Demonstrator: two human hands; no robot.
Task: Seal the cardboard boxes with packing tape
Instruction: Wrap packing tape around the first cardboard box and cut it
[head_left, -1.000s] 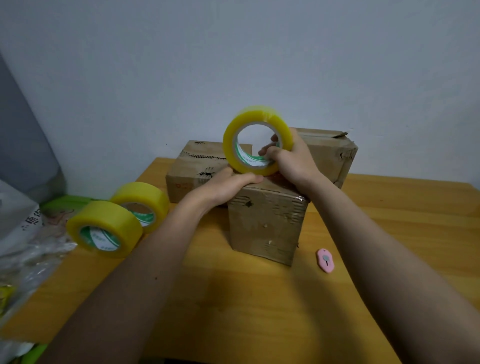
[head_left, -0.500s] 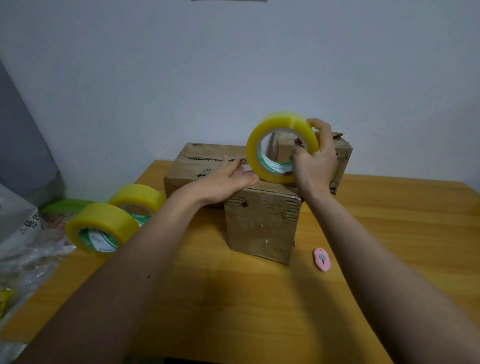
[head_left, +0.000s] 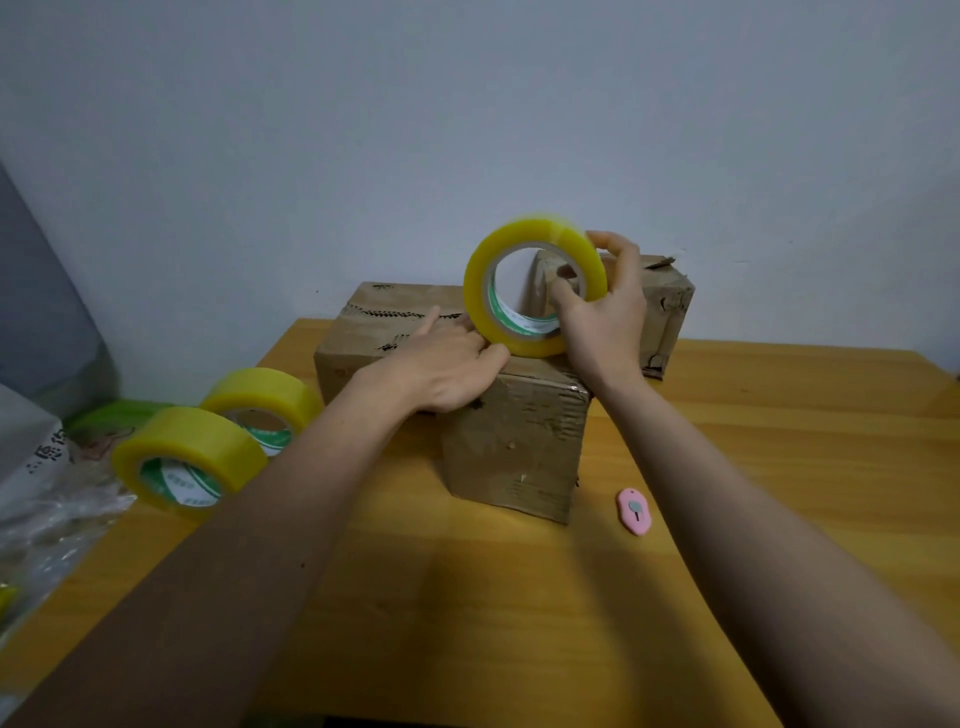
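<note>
Head view: at frame centre, the right hand (head_left: 602, 322) grips a yellow tape roll (head_left: 535, 285), fingers (head_left: 563, 296) curled through its core, its lower edge on the front cardboard box (head_left: 514, 447). The left hand (head_left: 447, 364) presses flat on that box's top, fingers straight. Two spare rolls (head_left: 192, 457) sit at left on the counter (head_left: 779, 441); a pink cutter (head_left: 635, 511) lies right of the box.

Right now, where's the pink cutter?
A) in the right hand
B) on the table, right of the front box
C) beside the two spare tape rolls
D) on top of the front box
B: the pink cutter lies flat on the table, just right of the front box, untouched; the right hand grips the tape roll instead.
</note>
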